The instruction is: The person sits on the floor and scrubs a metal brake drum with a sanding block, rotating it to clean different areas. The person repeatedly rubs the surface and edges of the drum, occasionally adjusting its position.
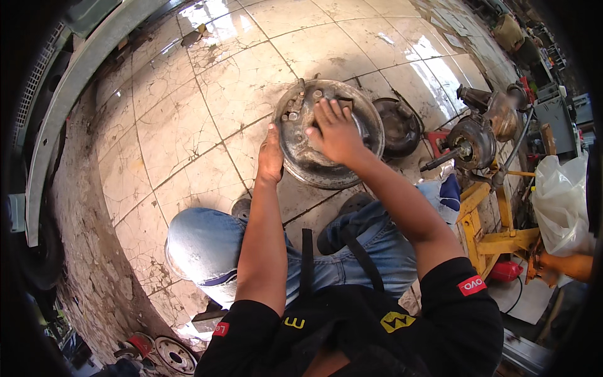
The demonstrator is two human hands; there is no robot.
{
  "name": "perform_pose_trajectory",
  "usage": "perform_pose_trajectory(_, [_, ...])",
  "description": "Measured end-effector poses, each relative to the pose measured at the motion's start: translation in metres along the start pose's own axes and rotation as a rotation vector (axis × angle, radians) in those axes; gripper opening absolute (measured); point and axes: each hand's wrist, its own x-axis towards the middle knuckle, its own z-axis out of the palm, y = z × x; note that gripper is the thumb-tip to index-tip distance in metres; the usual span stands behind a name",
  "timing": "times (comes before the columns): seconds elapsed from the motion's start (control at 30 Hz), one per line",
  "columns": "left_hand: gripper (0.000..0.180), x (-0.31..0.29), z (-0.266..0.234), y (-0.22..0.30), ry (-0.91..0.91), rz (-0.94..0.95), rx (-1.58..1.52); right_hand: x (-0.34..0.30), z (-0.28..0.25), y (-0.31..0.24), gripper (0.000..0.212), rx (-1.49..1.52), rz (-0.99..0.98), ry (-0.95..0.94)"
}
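Observation:
A round, worn metal brake drum (pixel 301 160) lies on the tiled floor in front of my knees, with several bolts and nuts showing on its left part. My right hand (pixel 335 133) rests flat on its face, fingers stretched out. Against the drum's left rim stands my left hand (pixel 271 157), upright with its edge toward me; the fingers look straight and do not wrap the rim. A darker round brake part (pixel 397 127) sits just right of the drum, partly hidden by it.
At right are an axle hub assembly (pixel 472 143), a yellow metal stand (pixel 496 235), a clear plastic bag (pixel 561 204) and a red object (pixel 505 271). A curved metal bumper (pixel 58 119) borders the left. A wheel rim (pixel 175 355) lies at lower left.

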Motion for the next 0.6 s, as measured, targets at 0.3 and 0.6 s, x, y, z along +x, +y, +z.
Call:
perform_pose_trajectory(0.3, [0.083, -0.012, 0.014, 0.010, 0.024, 0.036, -0.005, 0.004, 0.006, 0.010, 0.071, -0.048, 0.116, -0.001])
perform_pose_trajectory(0.6, [0.081, -0.010, 0.004, 0.005, 0.025, 0.042, 0.004, -0.001, 0.008, -0.005, 0.070, -0.084, 0.047, 0.047])
